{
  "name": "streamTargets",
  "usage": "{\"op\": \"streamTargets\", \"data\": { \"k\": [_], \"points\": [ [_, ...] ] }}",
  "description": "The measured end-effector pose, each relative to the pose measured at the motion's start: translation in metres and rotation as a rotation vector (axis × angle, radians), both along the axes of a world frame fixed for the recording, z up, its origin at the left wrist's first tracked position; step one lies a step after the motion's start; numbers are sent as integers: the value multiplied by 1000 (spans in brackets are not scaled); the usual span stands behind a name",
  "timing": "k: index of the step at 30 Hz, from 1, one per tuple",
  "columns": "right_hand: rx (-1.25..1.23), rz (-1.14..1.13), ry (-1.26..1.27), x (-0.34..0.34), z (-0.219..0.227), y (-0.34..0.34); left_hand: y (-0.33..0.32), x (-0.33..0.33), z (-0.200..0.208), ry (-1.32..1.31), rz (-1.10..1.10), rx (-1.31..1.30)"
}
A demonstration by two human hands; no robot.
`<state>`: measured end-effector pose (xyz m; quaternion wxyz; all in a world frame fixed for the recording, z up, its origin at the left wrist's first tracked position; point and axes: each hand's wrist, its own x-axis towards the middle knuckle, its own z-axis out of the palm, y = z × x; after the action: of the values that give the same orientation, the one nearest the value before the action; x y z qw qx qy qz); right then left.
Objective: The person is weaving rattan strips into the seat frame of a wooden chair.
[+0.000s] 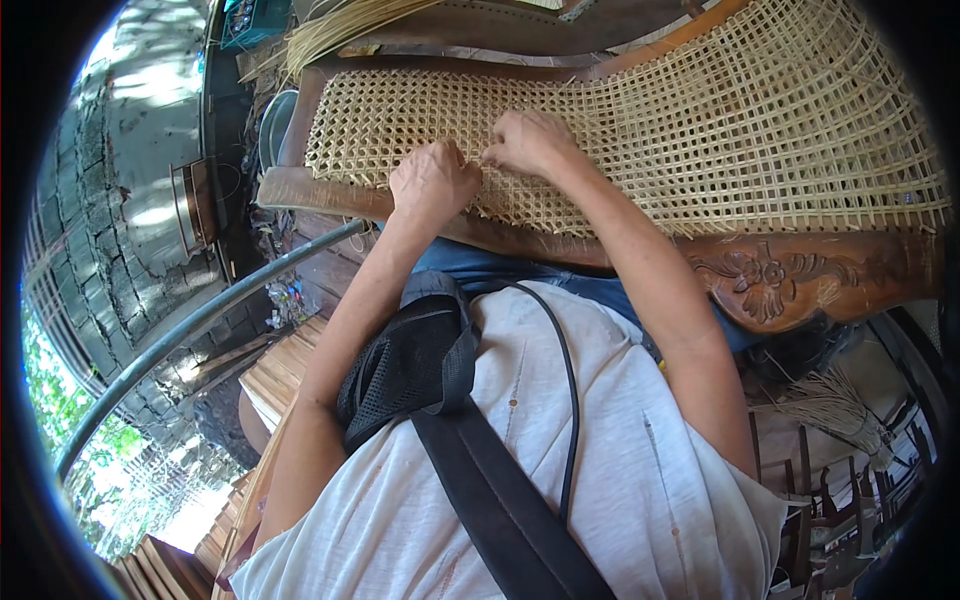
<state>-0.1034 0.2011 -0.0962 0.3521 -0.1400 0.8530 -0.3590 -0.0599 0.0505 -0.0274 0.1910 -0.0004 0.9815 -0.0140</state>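
A curved wooden chair frame lies across in front of me, with woven cane webbing stretched over it. The weave is dense, with small holes, on the left and a more open square grid on the right. Over the webbing near its front edge, my left hand is closed, knuckles up. My right hand is just right of it and slightly farther away, fingers curled into a pinch against the cane. Whatever lies between the fingers of either hand is too small or hidden to name.
Loose cane strands lie in a bundle at the back left. A metal pipe slants along my left. Carved flowers mark the frame's front rail at right. Another cane bundle sits lower right, near dark wooden pieces.
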Motion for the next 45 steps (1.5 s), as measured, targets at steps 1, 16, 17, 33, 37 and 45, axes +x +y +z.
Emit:
{"op": "streamTargets", "data": {
  "k": [1, 16, 17, 33, 37, 45],
  "points": [
    [-20, 0, -21, -1, -1, 4, 0, 0, 3, -5, -2, -3],
    [-335, -367, 123, 53, -12, -16, -22, 3, -4, 56, -34, 57],
    [-329, -369, 62, 52, -11, -13, -25, 3, -5, 54, -53, 69],
    [-262, -132, 15, 30, -10, 7, -14, -1, 20, -32, 256, 440],
    [-40, 40, 114, 20, -1, 0, -23, 5, 20, -5, 166, 302],
    [-41, 138, 155, 4, 13, -4, -16, -2, 25, 51, 126, 229]
  ]
}}
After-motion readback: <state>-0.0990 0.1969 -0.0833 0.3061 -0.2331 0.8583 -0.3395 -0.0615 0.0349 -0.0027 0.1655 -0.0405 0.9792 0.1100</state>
